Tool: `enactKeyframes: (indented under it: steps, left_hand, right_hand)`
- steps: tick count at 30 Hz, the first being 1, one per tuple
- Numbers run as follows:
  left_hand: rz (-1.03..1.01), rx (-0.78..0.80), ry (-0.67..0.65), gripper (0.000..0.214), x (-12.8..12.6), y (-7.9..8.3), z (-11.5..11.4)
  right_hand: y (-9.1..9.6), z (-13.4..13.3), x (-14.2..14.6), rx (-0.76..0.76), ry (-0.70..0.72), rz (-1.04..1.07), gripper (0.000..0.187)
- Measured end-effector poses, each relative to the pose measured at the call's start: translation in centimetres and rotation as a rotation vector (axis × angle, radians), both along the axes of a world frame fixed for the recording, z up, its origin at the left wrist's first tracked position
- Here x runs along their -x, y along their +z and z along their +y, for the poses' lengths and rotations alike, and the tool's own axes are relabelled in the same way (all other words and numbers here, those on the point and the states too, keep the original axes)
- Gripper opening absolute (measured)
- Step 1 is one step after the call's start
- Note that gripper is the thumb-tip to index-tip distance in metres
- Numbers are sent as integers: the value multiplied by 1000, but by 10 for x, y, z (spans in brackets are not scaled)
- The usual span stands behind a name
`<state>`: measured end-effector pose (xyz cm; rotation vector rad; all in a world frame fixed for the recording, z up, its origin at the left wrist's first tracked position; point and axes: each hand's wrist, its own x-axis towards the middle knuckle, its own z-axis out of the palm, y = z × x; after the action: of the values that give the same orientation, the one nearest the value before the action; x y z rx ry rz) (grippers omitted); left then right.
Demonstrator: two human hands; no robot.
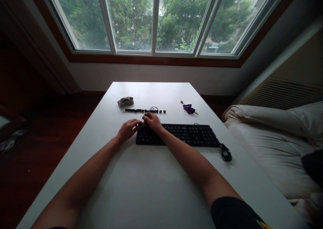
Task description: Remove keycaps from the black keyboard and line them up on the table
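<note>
A black keyboard [186, 134] lies across a white table [151, 182]. My left hand [128, 129] rests at the keyboard's left end, fingers curled against its edge. My right hand [152, 121] is over the keyboard's top left corner, fingers pinched on a thin wire keycap puller [152, 108] that sticks up behind it. Just beyond the hands, a row of several loose black keycaps [144, 110] lies on the table.
A crumpled grey cloth [125, 101] sits behind the keycaps. A purple brush-like tool [189, 108] lies at the back right. A black mouse [225, 153] is by the keyboard's right end. A bed with white bedding [272, 138] stands right of the table.
</note>
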<state>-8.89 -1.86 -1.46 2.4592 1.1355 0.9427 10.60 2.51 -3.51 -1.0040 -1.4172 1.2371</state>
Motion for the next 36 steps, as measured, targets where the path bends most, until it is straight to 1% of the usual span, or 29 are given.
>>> enactKeyframes:
  steps: [2, 5, 11, 14, 17, 20, 22, 24, 27, 29, 32, 34, 36]
  left_hand:
    - [24, -10, -16, 22, 0, 1, 1]
    - [33, -29, -29, 21, 0, -2, 3]
    - [-29, -140, -30, 16, -1, -10, 6]
    - [-38, -149, -38, 15, -3, -7, 4]
    - [-82, -138, -23, 15, -6, -4, 0]
    - [-137, -111, 3, 14, -6, -5, 0]
    - [-173, -103, 75, 14, -2, -7, 5]
    - [-184, -91, 200, 15, 8, -11, 14]
    - [-100, -31, 375, 16, 31, -16, 32]
    - [-53, 13, 464, 17, 45, -20, 43]
    - [-27, 90, 552, 19, 59, -27, 54]
    - [-12, 146, 588, 19, 62, -31, 59]
    - [1, 162, 603, 20, 62, -33, 62]
  right_hand:
    - [1, 0, 0, 7, -2, 4, 25]
    - [2, 0, 0, 1, -7, -30, 25]
    - [4, 0, 0, -17, -8, -104, 23]
    - [5, 0, 0, -3, -4, -97, 22]
    - [6, 0, 0, 24, 13, -65, 23]
    - [7, -1, 1, 21, 11, -31, 24]
    - [7, -1, 2, 11, -13, -13, 24]
    - [6, -2, 2, 9, -24, -10, 25]
    - [4, -1, 3, 5, -11, -16, 26]
    - [2, 0, 3, 0, -12, -26, 25]
    - [0, 1, 3, -9, -25, -64, 24]
    - [0, 2, 3, -12, -32, -87, 24]
    - [0, 2, 3, -18, -31, -91, 24]
